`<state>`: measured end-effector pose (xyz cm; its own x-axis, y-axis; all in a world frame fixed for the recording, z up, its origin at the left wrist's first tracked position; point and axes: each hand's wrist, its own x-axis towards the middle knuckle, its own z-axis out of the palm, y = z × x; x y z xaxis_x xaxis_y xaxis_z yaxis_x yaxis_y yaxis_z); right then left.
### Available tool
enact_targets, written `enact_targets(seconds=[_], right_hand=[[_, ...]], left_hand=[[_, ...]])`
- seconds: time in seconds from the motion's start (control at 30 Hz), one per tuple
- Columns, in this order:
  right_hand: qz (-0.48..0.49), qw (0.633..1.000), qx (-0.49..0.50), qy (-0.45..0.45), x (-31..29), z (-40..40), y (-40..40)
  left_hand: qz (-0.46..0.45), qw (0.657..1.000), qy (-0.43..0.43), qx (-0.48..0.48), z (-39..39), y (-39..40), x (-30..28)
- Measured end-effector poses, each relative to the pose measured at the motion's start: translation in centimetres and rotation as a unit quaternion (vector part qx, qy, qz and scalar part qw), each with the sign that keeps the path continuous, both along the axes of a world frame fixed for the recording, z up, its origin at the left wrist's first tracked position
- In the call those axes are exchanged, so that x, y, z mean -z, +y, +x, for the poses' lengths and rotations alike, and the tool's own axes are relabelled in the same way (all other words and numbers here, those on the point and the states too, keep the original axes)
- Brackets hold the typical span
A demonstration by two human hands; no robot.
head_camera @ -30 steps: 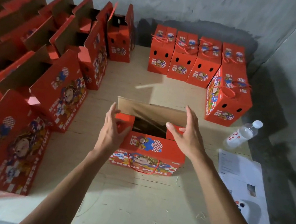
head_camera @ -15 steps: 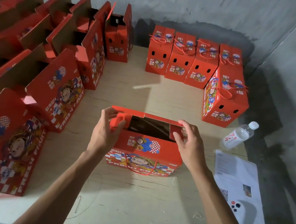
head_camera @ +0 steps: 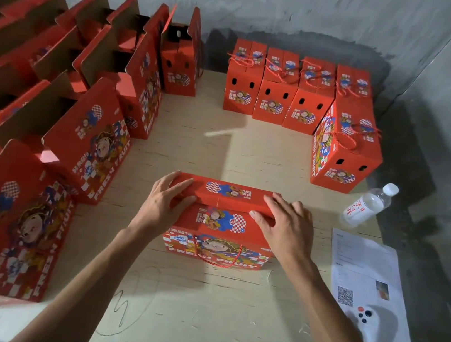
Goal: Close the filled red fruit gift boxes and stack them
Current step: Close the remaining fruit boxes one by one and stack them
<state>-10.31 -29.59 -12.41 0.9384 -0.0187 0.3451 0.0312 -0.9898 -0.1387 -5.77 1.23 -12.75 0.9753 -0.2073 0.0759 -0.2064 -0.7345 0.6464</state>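
Note:
A red fruit gift box (head_camera: 220,228) stands on the wooden table in front of me, its top flaps folded down flat and its red cord handle hanging over the front face. My left hand (head_camera: 165,205) lies on the left end of the top with straight fingers pressing the flap. My right hand (head_camera: 283,226) presses the right end the same way, thumb against the front edge. Several closed red boxes (head_camera: 277,88) stand in a row by the back wall, with one more closed box (head_camera: 344,147) at the right.
Several open red boxes (head_camera: 89,133) with raised flaps fill the left side of the table (head_camera: 198,307). A plastic water bottle (head_camera: 368,205) lies at the right, beside a printed sheet (head_camera: 365,268) with a white phone (head_camera: 371,324) on it. Grey walls close the back and right.
The far flap has come down and the box top has gone from open to folded flat. Both hands moved from the flap edges onto the top of the box.

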Motion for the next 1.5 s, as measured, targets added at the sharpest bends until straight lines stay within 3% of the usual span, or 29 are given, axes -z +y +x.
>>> enact_targets(seconds=[0.13, 0.4, 0.57, 0.93, 1.07, 1.17, 1.3, 1.5], right_hand=[[0.007, 0.999, 0.001, -0.031, -0.1, 0.5, 0.5], [0.024, 0.998, 0.022, -0.061, 0.6, 0.3, 1.7], [-0.016, 0.999, 0.016, -0.046, 0.6, -0.2, 2.0], [-0.051, 0.998, 0.010, 0.018, -0.7, -0.3, 2.2], [-0.056, 0.998, 0.011, 0.016, 0.2, -0.6, 2.4], [-0.021, 0.999, -0.020, -0.035, 1.7, -2.2, 2.2], [0.051, 0.997, -0.051, 0.007, 2.5, -3.7, 1.7], [0.053, 0.996, -0.057, 0.051, 0.5, -0.2, -0.2]], left_hand=[[0.048, 0.998, -0.026, 0.004, 1.5, 0.2, -0.8], [0.098, 0.973, -0.172, -0.114, -0.6, -2.0, 0.5], [0.105, 0.956, -0.268, -0.053, -1.5, -3.5, 0.6], [0.146, 0.964, -0.218, -0.031, -0.8, -5.8, 0.0], [0.140, 0.961, -0.236, -0.019, -1.0, -5.3, 0.2], [0.125, 0.960, -0.252, -0.005, -2.3, -4.5, 1.1], [0.091, 0.970, -0.225, -0.011, -3.3, -4.8, 1.7], [0.178, 0.959, -0.202, 0.090, -3.5, -4.0, 2.8]])
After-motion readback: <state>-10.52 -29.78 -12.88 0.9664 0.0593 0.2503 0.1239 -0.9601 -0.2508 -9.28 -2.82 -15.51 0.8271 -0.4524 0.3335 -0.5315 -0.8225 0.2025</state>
